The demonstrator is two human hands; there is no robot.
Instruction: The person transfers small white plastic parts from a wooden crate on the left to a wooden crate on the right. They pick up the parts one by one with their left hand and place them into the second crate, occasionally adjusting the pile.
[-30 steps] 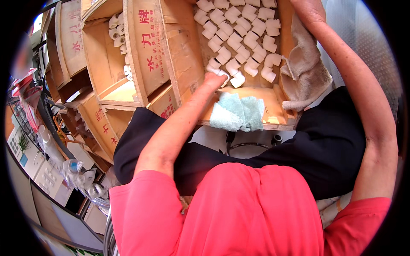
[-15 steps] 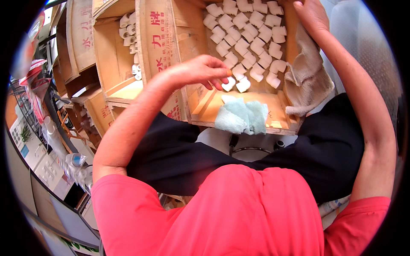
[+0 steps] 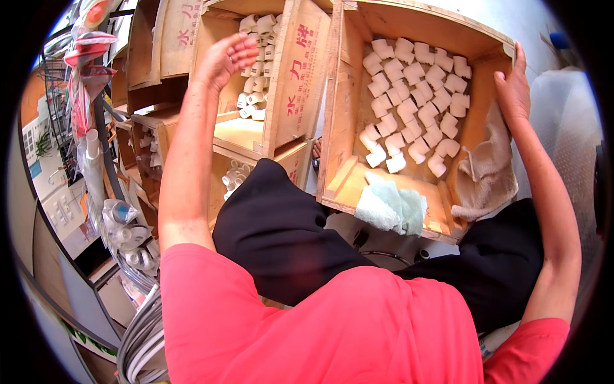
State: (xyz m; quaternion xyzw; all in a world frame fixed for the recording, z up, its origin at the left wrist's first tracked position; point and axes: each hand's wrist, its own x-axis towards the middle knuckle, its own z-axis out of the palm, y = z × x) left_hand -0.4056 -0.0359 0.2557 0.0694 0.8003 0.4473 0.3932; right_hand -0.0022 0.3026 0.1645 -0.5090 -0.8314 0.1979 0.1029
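Before me a wooden box (image 3: 339, 109) stands with its opening toward me. White pipe elbows (image 3: 419, 96) lie in rows on its bottom. My right hand (image 3: 513, 89) grips the box's right rim, thumb inside and fingers along the outside. Over at the left, my left hand (image 3: 227, 61) is raised at the mouth of a second wooden box (image 3: 297, 83), its fingers loosely apart and nothing visible in them. White pipe fittings (image 3: 257, 93) are stacked in that box. A pale green cloth (image 3: 391, 208) drapes over the near edge of the first box. A beige towel (image 3: 489, 173) hangs over its right side.
More wooden boxes (image 3: 173, 41) are stacked at the left, and one lower down holds small white fittings (image 3: 235, 176). Bagged parts (image 3: 125, 224) hang beside a rail at far left. Coiled grey pipe (image 3: 144, 345) lies low left. Translucent plastic wrap (image 3: 563, 134) stands at the right.
My left hand has moved from over the elbows leftward to the second box. The view has shifted, so the boxes appear farther right and lower. My right hand stays on the rim.
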